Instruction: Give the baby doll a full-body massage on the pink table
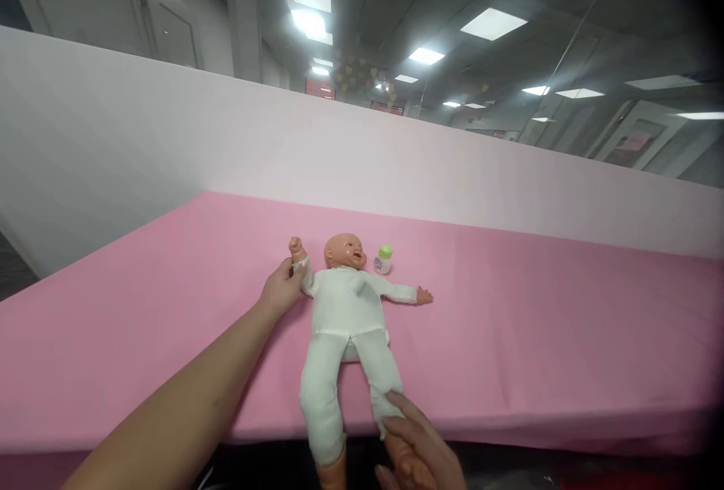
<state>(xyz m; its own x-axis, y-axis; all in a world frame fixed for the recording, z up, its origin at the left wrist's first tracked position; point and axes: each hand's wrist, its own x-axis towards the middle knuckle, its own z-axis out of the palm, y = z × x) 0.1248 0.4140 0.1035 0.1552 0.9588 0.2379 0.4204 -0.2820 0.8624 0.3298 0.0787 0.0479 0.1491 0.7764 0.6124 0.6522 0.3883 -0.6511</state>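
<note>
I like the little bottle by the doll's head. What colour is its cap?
Green. The bottle is white with a green cap; the head view shows it.

You have open pink table (537, 339) on both sides of the doll (345, 324). Only the small bottle (383, 258), just beside its head, and the white wall (226, 143) behind block you.

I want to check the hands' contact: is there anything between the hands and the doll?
Nothing visible. The left hand grips the doll at its raised arm; the right hand holds its lower leg at the table edge.
</note>
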